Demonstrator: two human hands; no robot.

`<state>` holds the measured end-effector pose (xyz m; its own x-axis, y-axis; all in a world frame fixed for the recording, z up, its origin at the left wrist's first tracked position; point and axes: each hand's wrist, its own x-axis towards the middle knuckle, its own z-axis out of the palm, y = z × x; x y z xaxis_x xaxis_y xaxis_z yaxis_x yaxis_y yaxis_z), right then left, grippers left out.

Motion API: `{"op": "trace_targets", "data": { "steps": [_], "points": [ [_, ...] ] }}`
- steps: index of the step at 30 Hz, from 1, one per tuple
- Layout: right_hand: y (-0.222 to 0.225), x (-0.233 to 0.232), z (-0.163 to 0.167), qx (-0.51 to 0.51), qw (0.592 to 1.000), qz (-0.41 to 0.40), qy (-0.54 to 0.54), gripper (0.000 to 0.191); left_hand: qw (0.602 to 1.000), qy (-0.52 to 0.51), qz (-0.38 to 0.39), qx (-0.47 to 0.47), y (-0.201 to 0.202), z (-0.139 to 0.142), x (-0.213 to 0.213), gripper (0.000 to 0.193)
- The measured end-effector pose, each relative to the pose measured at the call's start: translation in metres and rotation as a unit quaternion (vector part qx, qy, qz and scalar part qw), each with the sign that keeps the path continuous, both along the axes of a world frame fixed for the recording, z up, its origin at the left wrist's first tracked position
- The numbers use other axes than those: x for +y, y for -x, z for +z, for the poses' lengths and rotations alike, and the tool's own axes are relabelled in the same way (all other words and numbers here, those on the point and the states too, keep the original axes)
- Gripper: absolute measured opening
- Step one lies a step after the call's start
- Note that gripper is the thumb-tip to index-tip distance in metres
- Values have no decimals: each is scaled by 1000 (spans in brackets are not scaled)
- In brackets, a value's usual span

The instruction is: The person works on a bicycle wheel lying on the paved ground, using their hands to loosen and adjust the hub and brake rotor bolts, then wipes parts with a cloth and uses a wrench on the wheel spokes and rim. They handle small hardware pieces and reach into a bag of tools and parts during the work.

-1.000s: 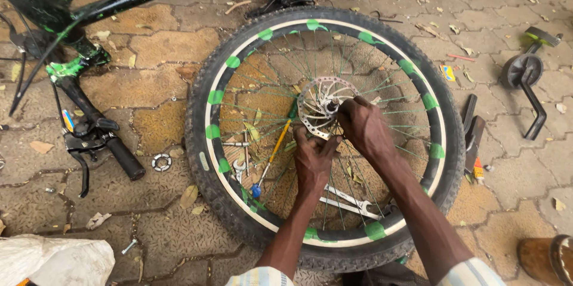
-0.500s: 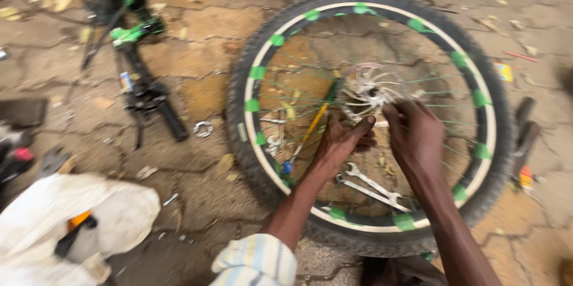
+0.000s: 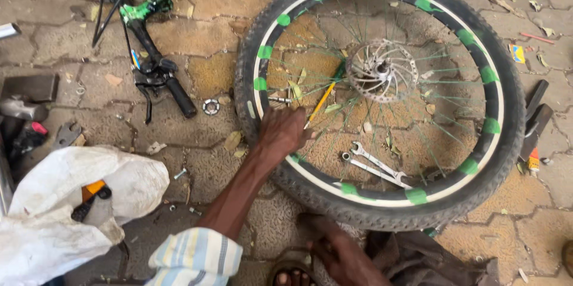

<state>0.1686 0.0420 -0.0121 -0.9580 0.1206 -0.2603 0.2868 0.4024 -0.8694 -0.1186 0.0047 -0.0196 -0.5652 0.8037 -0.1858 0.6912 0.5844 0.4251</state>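
Gripping wheel rim (image 3: 260,92), left hand (image 3: 283,133); white bag (image 3: 54,202) maybe tools.

Both hands off disc rotor (image 3: 382,71). Left hand (image 3: 283,131) moved to wheel (image 3: 382,98) rim, by screwdriver (image 3: 322,100). Right hand (image 3: 346,256) withdrawn below tyre, near foot (image 3: 289,275).

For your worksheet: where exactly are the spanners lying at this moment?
In the head view, the spanners lie on the paving inside the bicycle wheel, at its near lower rim, below the disc rotor and to the right of the left hand.
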Motion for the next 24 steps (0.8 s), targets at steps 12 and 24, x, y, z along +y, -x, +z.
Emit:
{"op": "trace_targets", "data": {
  "steps": [12, 24],
  "points": [
    [15, -2, -40, -63, 965, -157, -201, 25, 999, -10, -24, -31, 8, 48, 25, 35],
    [57, -27, -56, 79, 944, -62, -314, 46, 999, -40, -15, -32, 6, 46, 4, 45]
  ]
}}
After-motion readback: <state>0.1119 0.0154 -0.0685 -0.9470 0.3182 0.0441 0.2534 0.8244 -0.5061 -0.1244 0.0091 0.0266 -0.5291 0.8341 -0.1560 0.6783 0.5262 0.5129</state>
